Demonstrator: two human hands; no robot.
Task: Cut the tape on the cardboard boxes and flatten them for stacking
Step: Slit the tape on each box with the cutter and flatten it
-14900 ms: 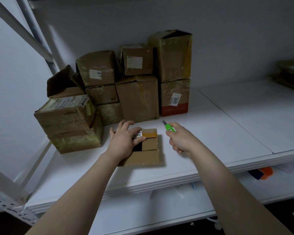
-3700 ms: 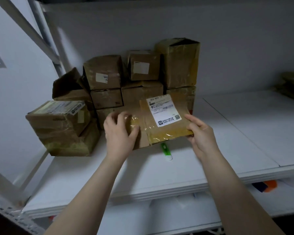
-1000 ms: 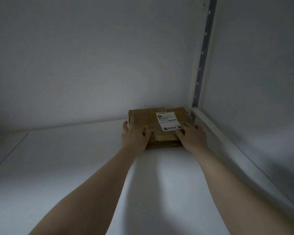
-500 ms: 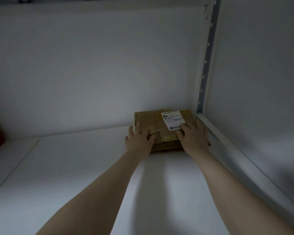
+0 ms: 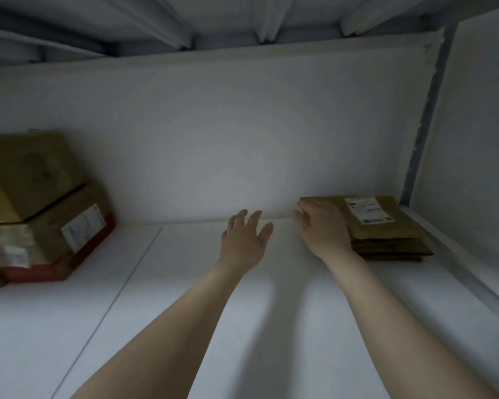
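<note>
A low stack of flattened brown cardboard boxes (image 5: 386, 234) lies in the far right corner of the white shelf (image 5: 185, 312); the top piece carries a white shipping label. My right hand (image 5: 321, 230) hovers in front of the stack's left end, fingers loosely spread and holding nothing; whether it touches the cardboard is unclear. My left hand (image 5: 247, 240) hangs empty over the bare shelf to the left of the stack, fingers straight. At the left edge stand intact taped boxes (image 5: 41, 208), one with a red bottom band. No cutter shows.
A grey perforated upright (image 5: 424, 116) rises behind the stack, and a white rail (image 5: 458, 263) runs along the shelf's right side. The underside of an upper shelf (image 5: 213, 21) crosses the top. A seam (image 5: 121, 283) splits the shelf boards.
Both hands have come off the flattened stack and drawn back to the left. The view has swung left, bringing the intact boxes into sight.
</note>
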